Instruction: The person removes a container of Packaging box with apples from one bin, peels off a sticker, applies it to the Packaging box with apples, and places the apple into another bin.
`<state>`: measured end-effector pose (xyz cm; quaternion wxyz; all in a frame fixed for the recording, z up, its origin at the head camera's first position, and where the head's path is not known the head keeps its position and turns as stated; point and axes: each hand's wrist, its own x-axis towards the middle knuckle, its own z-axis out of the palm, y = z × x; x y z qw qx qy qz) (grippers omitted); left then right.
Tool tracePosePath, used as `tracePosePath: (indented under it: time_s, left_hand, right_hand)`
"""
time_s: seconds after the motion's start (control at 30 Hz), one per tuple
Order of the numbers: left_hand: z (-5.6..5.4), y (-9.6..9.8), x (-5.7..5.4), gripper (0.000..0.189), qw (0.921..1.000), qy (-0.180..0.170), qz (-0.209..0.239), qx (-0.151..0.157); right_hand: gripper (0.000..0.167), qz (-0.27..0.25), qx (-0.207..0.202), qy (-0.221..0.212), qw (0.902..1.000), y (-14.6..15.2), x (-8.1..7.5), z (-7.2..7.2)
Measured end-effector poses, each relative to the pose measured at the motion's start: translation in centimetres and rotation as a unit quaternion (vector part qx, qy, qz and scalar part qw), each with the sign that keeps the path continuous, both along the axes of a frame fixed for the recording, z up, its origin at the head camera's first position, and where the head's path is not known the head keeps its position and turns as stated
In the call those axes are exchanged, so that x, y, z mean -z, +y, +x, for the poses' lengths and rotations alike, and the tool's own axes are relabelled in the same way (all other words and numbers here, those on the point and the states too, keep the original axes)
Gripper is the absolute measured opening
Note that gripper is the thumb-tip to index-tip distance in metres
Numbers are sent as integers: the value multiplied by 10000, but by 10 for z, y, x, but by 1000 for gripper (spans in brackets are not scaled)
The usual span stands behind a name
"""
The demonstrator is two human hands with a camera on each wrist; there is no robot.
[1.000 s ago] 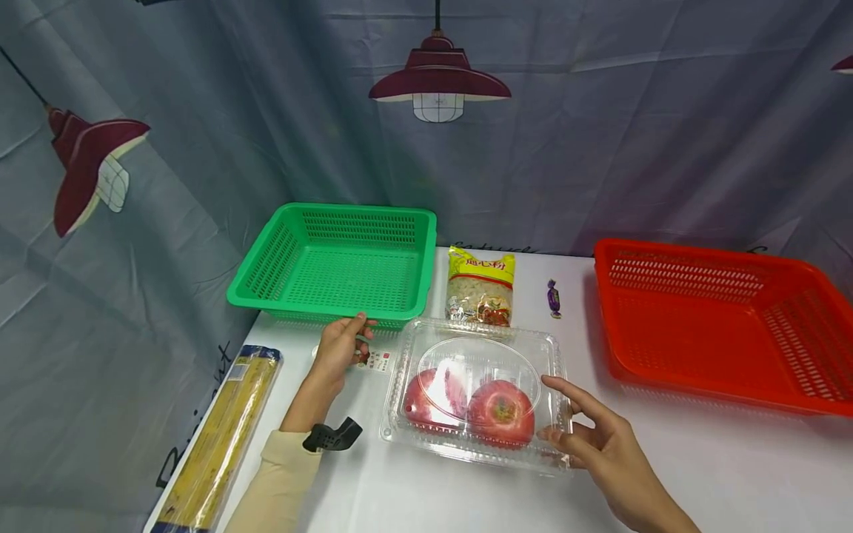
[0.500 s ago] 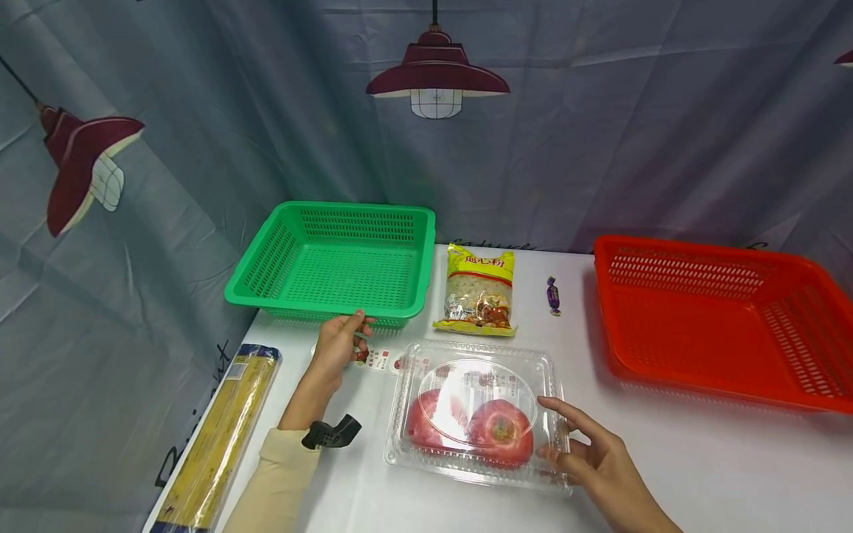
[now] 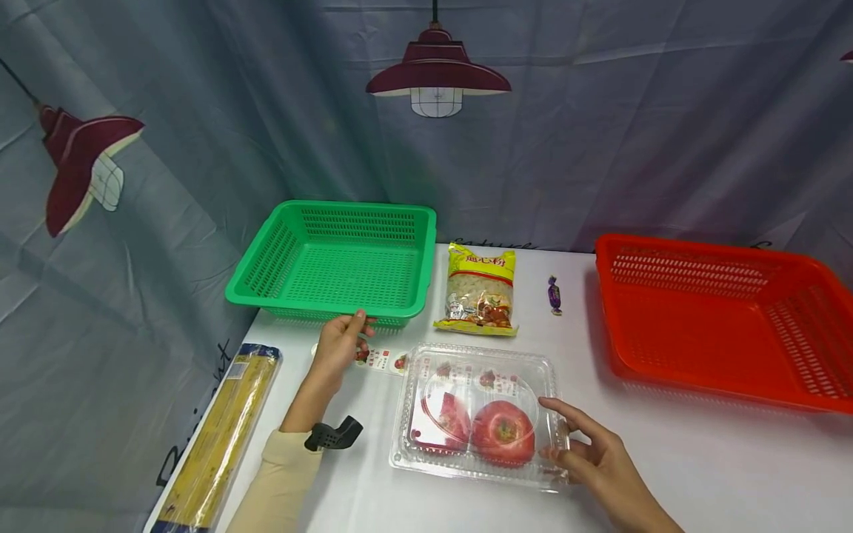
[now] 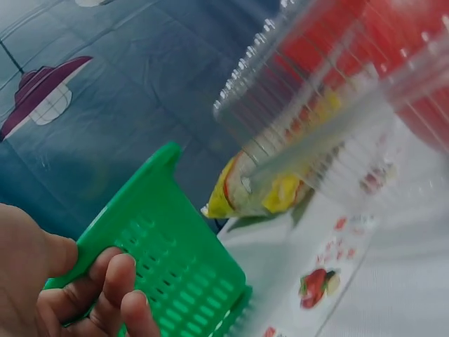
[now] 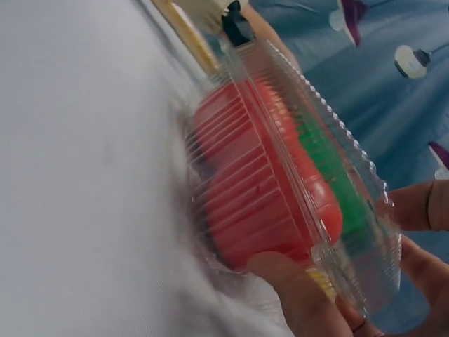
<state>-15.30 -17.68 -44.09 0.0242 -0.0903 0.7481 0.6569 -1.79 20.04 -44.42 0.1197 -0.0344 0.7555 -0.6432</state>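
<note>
My right hand (image 3: 596,451) grips the right side of a clear plastic clamshell box (image 3: 480,370), thumb at the lower part and fingers at the lid edge. Two red apples (image 3: 505,433) sit inside, the left one partly hidden by glare. Whether the box touches the table cannot be told. My left hand (image 3: 336,348) pinches the front rim of a green plastic basket (image 3: 353,274). In the left wrist view the thumb lies over the green rim (image 4: 119,203) and the fingers curl below. Nothing lies in that basket.
Behind the box lies a yellow-topped pasta bag (image 3: 480,289), with a purple wrapped candy (image 3: 554,295) to its right. A red basket (image 3: 700,340) stands at the right. At the left lies a long pack of noodles (image 3: 220,437). A printed paper strip (image 3: 380,360) runs under the box.
My right hand has drawn the box toward me and slightly to the right, uncovering the pasta bag's lower edge and more of the strip. The left hand stays at the green rim.
</note>
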Motion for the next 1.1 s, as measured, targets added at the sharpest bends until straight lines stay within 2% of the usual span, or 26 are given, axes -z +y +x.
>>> tracePosePath:
  time_s: [0.2,0.3,0.4,0.53,0.6,0.67,0.73,0.83,1.1]
  left_hand:
    - [2,-7,3,37,9968,209,-750,183]
    - [4,-12,5,27,9889,471,-1391,222]
    - [8,-17,9,20,9698,680,-2343,-69]
    - [15,-21,15,31,9303,533,-3586,-555]
    - [17,-22,19,40,9139,405,-3981,-684]
    - [18,-24,22,48,9040,285,-4205,-721]
    - [18,-26,25,52,8993,186,-4305,-746]
    - [16,-28,28,55,8971,69,-4351,-766]
    - [12,-32,28,50,8973,13,-4367,-635]
  right_hand:
    - [59,344,74,282,9990,-3,0,-2]
    - [59,358,71,336,9988,-3,0,-3]
    - [59,308,76,231,9992,-2,0,-3]
    - [59,277,67,250,9993,-1,0,-3]
    - [58,278,67,285,9992,0,0,-3]
    - [58,296,75,305,9991,1,0,-3]
    - [57,298,86,286,9991,1,0,-3]
    - [57,308,105,229,9992,1,0,-4]
    - [56,274,124,267,9992,1,0,-2]
